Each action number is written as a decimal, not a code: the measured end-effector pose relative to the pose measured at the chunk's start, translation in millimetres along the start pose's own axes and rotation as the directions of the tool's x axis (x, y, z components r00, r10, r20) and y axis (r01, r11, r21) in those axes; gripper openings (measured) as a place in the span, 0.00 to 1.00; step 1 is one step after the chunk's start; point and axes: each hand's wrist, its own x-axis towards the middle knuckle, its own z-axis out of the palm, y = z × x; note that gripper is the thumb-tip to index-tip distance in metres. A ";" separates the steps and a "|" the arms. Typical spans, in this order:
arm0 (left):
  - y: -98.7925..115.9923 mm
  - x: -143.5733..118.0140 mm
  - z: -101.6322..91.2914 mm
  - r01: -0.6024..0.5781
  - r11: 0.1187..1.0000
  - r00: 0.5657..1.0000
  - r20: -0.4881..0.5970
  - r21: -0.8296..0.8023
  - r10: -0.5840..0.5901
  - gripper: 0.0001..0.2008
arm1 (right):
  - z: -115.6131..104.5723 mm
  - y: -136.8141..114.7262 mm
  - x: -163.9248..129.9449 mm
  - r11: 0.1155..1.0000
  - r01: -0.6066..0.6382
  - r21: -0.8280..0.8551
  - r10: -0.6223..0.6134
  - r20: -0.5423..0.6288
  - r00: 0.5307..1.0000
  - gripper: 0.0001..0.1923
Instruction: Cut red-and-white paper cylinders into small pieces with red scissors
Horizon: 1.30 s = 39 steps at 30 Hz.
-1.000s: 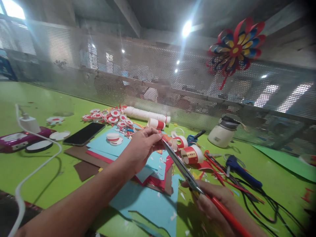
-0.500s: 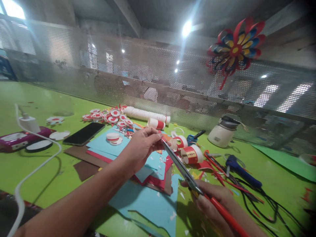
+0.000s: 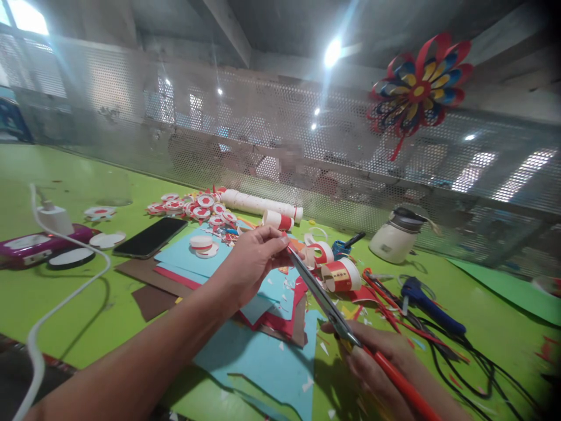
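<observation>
My right hand is closed round a pair of scissors with long silver blades and red handles. The blades look closed or nearly so and slant up to the left. Their tips reach the fingertips of my left hand, which pinches a small red paper piece, mostly hidden by the fingers. Below both hands lie stacked sheets of blue paper, with red and brown ones among them, littered with scraps. Just right of the blade tips are cut red and white paper cups.
A black phone, a purple power strip and a white cable lie left. Behind are red-and-white discs and a white tube. A blue glue gun, cords and a white jar stand right, before a perforated screen.
Almost nothing differs. Both hands and the scissors hold nearly the same place, and the whole view has shifted very slightly.
</observation>
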 end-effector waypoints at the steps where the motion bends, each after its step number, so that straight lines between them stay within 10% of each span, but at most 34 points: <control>1: -0.1 -0.1 0.0 -0.003 1.000 1.000 0.002 -0.003 0.003 0.06 | -0.2 0.1 0.0 1.000 -0.008 -0.005 0.008 0.001 1.000 0.28; 39: 2.1 -2.9 0.1 0.003 0.999 1.000 0.024 0.042 -0.004 0.05 | -2.2 -5.5 -2.0 0.999 -0.022 -0.023 0.021 -0.010 1.000 0.29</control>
